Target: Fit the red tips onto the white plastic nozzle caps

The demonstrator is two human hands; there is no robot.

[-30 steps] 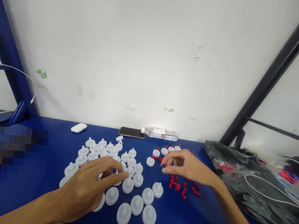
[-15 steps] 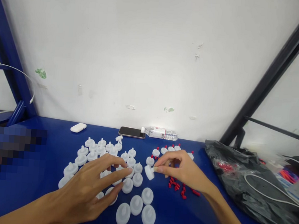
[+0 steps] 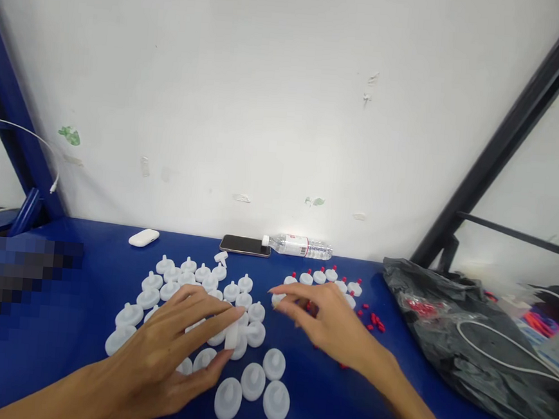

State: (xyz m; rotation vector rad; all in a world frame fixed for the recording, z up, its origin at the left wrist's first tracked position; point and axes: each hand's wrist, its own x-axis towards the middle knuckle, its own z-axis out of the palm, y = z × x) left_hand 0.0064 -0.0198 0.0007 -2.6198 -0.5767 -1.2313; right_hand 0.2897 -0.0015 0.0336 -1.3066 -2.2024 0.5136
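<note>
The white nozzle cap (image 3: 231, 337) had passed from the right hand (image 3: 336, 320), whose thumb and index finger stood parted, to the left hand (image 3: 177, 337), rim-pinched above the upright caps (image 3: 256, 312), which a loosened grip could have toppled.

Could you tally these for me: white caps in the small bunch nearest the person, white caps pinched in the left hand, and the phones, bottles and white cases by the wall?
White caps in the nearest bunch: 4
White cap in the left hand: 1
Phone: 1
Bottle: 1
White case: 1
Total: 8
</note>
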